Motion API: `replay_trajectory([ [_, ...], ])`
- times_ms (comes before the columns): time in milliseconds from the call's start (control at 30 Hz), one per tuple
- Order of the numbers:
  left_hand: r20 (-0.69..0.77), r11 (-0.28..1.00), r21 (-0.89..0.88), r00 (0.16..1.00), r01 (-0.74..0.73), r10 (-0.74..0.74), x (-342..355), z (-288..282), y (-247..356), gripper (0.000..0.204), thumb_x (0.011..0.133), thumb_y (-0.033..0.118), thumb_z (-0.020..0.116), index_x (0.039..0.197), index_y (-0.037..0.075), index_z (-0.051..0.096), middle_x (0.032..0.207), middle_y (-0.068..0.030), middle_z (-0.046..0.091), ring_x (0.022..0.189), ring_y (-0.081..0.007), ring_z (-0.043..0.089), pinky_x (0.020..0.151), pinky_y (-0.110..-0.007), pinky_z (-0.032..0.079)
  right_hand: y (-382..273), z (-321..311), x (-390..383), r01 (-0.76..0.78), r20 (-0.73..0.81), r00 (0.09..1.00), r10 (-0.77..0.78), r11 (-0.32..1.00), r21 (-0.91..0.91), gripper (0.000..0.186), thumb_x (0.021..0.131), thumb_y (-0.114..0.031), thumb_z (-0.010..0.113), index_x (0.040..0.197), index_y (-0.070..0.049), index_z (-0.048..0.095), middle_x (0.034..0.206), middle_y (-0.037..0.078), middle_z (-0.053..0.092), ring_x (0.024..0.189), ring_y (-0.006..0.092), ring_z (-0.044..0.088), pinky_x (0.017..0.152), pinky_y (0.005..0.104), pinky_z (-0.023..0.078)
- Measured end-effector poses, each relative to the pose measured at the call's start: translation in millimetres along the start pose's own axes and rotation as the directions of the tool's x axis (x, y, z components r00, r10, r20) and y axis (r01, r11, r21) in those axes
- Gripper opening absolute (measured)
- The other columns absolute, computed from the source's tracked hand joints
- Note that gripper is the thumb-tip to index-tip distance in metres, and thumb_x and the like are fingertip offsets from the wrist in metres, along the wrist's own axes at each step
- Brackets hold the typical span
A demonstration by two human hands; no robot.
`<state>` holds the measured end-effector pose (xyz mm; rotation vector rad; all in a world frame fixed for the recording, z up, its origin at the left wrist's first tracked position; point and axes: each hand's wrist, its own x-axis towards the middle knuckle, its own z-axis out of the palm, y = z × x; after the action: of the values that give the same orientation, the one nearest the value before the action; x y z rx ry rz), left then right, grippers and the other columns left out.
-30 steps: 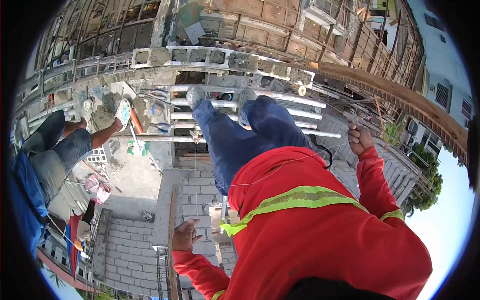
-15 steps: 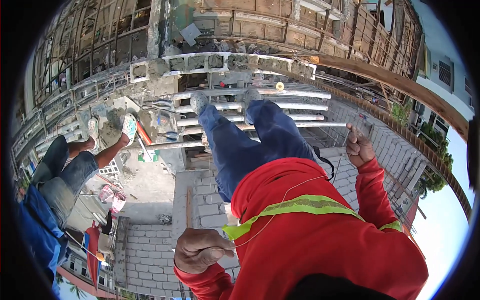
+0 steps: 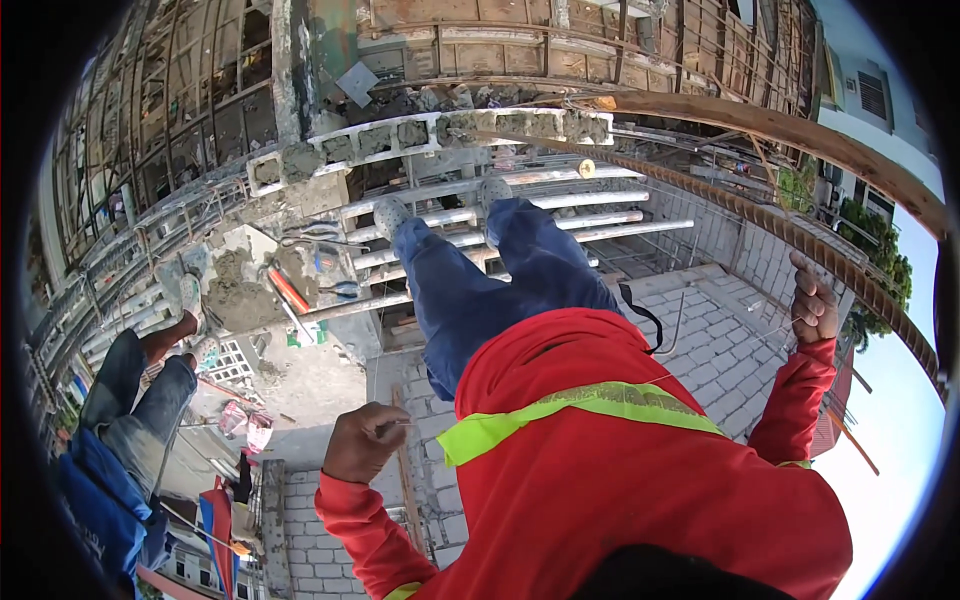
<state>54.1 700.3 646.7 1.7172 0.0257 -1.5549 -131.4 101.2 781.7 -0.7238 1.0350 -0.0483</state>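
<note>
My left hand (image 3: 365,443) is held low in front of my red shirt, its thumb and forefinger curled into a pinch on a thin string. Faintly, the string (image 3: 660,381) crosses my shirt toward the right. Out to the far right, my right hand (image 3: 815,302) is raised with its fingers closed around the string's other stretch. Little of the string shows against the pale blocks. My feet, in grey clogs (image 3: 391,216), stand on a row of metal pipes (image 3: 590,198). Beyond them runs a row of hollow blocks (image 3: 375,140) with mortar in the cells.
Another person (image 3: 115,470) in blue is at the left. Between us lie a red-handled tool (image 3: 288,288), pliers (image 3: 345,289) and a patch of mortar (image 3: 238,290). A rusty rebar (image 3: 800,232) and a wooden beam (image 3: 780,122) slant along the right. Block walls drop below the pipes.
My hands have moved farther apart: the right one out to the right and slightly lower, the left one up and a little left. The other person's feet have shifted nearer to me.
</note>
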Motion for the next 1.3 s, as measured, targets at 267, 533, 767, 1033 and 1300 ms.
replay_trajectory([
  [267,-0.698,0.97,0.159,0.675,-0.181,0.24,50,-71,-153,0.018,0.081,0.015,0.063,0.092,0.001,0.061,0.08,-0.0051,0.058,0.072,-0.0123,0.052,0.066,-0.026,0.043,-87,-27,-82,0.322,-0.082,0.942,-0.326,0.945,-0.055,0.037,0.094,-0.005,0.027,0.128,0.008,0.026,0.076,0.003,0.04,0.041,0.0036,0.031,0.032,0.0163,0.028],
  [533,-0.983,0.989,0.012,0.183,0.148,-0.016,87,-167,-198,0.053,0.09,0.047,0.038,0.115,0.003,0.055,0.108,-0.0155,0.057,0.098,-0.0262,0.054,0.087,-0.034,0.04,-222,-191,-190,0.559,-0.082,0.819,-0.568,0.822,-0.111,0.024,0.094,-0.009,0.033,0.114,0.003,0.043,0.06,-0.003,0.034,0.041,0.0045,0.026,0.034,0.0172,0.022],
  [767,-0.863,0.39,-0.214,-0.014,-0.896,-0.504,36,-197,-88,0.064,0.08,0.056,0.045,0.126,0.012,0.044,0.133,-0.0092,0.037,0.119,-0.0218,0.038,0.089,-0.041,0.038,-236,-211,-293,0.599,-0.207,0.718,-0.665,0.741,-0.303,0.024,0.094,-0.008,0.034,0.113,0.003,0.043,0.063,-0.003,0.036,0.043,0.0041,0.027,0.034,0.017,0.022],
  [1033,-0.92,0.937,0.301,0.203,-0.178,0.334,20,-333,-230,0.046,0.088,0.044,0.043,0.116,0.009,0.05,0.115,-0.0076,0.051,0.099,-0.018,0.051,0.079,-0.039,0.043,-294,-183,-284,0.554,-0.291,0.618,-0.73,0.667,-0.497,0.024,0.093,-0.006,0.035,0.113,0.002,0.044,0.065,-0.003,0.038,0.046,0.0037,0.028,0.036,0.0168,0.022],
  [1300,-0.418,0.768,-0.322,0.811,-0.553,0.409,140,-158,-77,0.072,0.075,0.066,0.05,0.113,0.005,0.049,0.059,-0.0007,0.045,0.053,-0.0134,0.045,0.057,-0.031,0.045,-335,-202,-261,0.563,-0.373,0.466,-0.802,0.594,-0.575,0.023,0.093,-0.005,0.035,0.112,0.002,0.046,0.067,-0.004,0.039,0.048,0.0034,0.029,0.037,0.0167,0.022],
])
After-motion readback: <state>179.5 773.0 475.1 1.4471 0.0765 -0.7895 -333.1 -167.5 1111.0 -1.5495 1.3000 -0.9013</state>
